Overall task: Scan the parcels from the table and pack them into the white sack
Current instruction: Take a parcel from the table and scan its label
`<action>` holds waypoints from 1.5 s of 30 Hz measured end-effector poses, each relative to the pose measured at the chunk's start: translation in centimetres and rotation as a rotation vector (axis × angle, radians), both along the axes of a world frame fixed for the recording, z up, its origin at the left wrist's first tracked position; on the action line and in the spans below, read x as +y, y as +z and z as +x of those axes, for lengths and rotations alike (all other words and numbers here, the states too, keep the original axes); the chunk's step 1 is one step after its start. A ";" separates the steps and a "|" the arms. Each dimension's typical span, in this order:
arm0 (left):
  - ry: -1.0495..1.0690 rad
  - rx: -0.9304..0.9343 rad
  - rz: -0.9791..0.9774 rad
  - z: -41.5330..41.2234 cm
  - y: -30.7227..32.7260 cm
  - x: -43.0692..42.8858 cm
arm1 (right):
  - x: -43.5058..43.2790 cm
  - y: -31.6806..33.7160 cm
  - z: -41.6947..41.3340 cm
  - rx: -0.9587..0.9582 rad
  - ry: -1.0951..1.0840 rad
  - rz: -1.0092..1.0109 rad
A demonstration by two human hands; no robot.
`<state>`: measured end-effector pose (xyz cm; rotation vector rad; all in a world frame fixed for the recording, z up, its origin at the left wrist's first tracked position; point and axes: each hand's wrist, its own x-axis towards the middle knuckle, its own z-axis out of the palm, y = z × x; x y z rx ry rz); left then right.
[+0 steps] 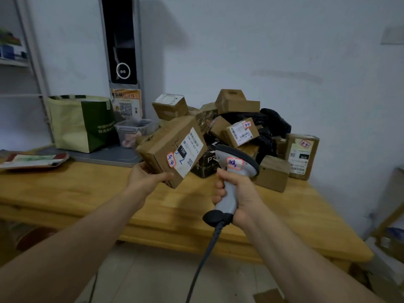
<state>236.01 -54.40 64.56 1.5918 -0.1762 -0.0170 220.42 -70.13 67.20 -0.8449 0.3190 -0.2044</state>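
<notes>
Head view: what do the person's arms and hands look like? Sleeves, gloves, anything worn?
Nothing worn that shows. Left hand and right hand are bare: no gloves, rings or watch visible. Left forearm and right forearm are bare to the frame edge, with no sleeves or markings.

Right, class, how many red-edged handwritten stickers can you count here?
4: one on the held box, one on the scanner, one on a small box in the pile, one on the far-right box. Others may be hidden.
</notes>
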 end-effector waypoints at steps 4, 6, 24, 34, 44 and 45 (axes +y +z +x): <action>0.030 -0.023 -0.011 -0.1 -0.5 0.3 | 0.9 0.7 0.4 -0.005 0.000 0.084; 0.034 -0.026 -0.027 -0.1 -0.6 0.4 | 1.2 0.9 0.6 -0.010 0.004 0.094; 0.043 0.001 -0.041 0.7 -1.3 1.8 | 2.6 1.7 1.1 0.011 -0.019 0.021; 0.068 0.014 -0.037 1.0 -1.5 3.0 | 3.5 1.9 1.5 0.025 -0.005 0.006; 0.136 0.074 -0.016 0.7 -2.6 6.8 | 5.1 0.4 2.7 0.010 0.095 -0.175; 0.160 0.096 -0.027 0.7 -3.0 8.0 | 5.6 -0.1 2.9 0.022 0.126 -0.191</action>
